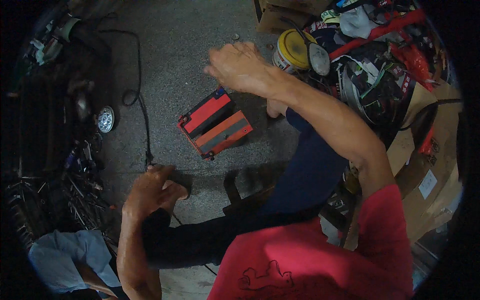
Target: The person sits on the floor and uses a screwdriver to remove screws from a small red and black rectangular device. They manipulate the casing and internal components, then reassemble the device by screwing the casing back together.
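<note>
My left hand (150, 189) hangs beside my bare left foot (175, 193), its fingers loosely bent and apart. The end of a black cord (142, 102) reaches the floor just past those fingers, and I see no grip on it. My right hand (237, 65) is stretched out over the floor with slack, slightly spread fingers and nothing visible in it; its palm side is hidden. Between the hands, nearer the right one, a red and orange box (212, 111) with black and grey bands lies on the floor. It looks like a battery, untouched by either hand.
A yellow-lidded tub (292, 49) stands beyond my right forearm, with a heap of bags and wrappings (375, 75) beside it. Flattened cardboard (425, 200) lies at right. A round lamp (106, 119) sits near dark machine parts (50, 130) at left. Another person's grey clothing (70, 260) shows lower left.
</note>
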The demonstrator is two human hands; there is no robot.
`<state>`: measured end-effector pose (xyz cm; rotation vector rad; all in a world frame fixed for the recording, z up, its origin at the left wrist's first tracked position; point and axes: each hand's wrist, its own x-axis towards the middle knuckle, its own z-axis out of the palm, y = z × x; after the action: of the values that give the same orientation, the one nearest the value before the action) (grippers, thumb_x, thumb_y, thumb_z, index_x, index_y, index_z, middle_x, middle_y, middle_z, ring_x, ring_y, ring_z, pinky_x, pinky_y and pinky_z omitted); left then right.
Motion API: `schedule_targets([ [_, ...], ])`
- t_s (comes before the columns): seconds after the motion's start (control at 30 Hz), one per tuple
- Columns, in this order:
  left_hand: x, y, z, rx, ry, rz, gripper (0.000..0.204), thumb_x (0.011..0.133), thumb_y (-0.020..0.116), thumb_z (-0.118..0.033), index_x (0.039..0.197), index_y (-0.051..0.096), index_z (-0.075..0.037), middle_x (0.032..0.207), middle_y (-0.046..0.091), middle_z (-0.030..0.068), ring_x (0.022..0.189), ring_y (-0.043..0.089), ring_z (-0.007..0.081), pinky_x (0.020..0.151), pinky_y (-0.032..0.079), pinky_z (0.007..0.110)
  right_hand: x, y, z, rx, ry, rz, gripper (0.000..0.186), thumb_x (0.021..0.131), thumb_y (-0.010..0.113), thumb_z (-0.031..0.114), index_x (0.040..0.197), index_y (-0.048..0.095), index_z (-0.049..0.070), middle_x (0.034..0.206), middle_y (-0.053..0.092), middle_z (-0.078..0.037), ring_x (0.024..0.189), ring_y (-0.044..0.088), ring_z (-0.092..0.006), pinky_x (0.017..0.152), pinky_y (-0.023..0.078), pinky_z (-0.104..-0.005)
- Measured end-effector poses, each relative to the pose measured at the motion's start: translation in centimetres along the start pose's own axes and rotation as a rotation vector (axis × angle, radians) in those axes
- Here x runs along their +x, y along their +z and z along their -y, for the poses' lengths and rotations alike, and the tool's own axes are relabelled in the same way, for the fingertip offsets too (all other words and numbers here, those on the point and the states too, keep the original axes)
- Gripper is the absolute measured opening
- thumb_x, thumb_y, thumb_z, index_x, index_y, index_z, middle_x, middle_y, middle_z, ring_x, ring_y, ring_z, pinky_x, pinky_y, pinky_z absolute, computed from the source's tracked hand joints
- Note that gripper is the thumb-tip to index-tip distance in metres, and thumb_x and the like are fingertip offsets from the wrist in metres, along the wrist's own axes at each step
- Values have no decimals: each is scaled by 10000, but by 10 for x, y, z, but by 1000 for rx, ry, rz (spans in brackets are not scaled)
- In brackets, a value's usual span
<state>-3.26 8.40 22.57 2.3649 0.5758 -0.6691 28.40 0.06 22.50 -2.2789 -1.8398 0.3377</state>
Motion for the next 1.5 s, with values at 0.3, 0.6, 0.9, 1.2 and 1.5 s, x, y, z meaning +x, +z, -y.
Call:
schedule_targets([
  [0.3, -5, 10, -17, 162, 14, -45, 397, 807, 652, -219, 1160, 585, -51, 1022, 619, 171, 935, 613, 373, 812, 481, 459, -5, 15, -7, 41, -151, -138, 217, 833, 609, 178, 917, 564, -17, 859, 614, -205, 830, 621, -395, 761, 486, -471],
  [0.6, -16, 30, -25, 248, 47, -7, 339, 821, 641, -205, 1122, 588, -59, 992, 604, 151, 920, 604, 360, 776, 498, 446, -1, 13, -9, -40, -130, -116, 239, 844, 620, 202, 892, 556, -23, 821, 606, -214, 821, 614, -416, 729, 490, -478],
  [0.9, -19, 31, -28, 252, 72, -105, 284, 784, 681, -165, 1032, 592, -57, 926, 595, 135, 909, 604, 311, 790, 470, 427, 2, -6, 5, -47, 89, 62, 227, 840, 586, 158, 960, 535, -27, 914, 606, -239, 892, 616, -400, 755, 489, -489],
  [1.2, -16, 13, -24, 202, 73, -107, 297, 778, 686, -168, 1043, 600, -65, 919, 601, 137, 904, 612, 326, 800, 469, 454, 3, 12, -1, -43, -140, -153, 208, 838, 612, 181, 931, 567, 1, 815, 628, -190, 783, 632, -392, 680, 508, -456],
  [1.5, -18, 12, -28, 150, 33, -135, 239, 772, 698, -135, 959, 588, -37, 930, 587, 147, 918, 601, 322, 810, 461, 455, -1, 8, -14, -76, -182, -96, 278, 850, 610, 253, 952, 560, -1, 853, 639, -205, 845, 639, -376, 720, 505, -459],
])
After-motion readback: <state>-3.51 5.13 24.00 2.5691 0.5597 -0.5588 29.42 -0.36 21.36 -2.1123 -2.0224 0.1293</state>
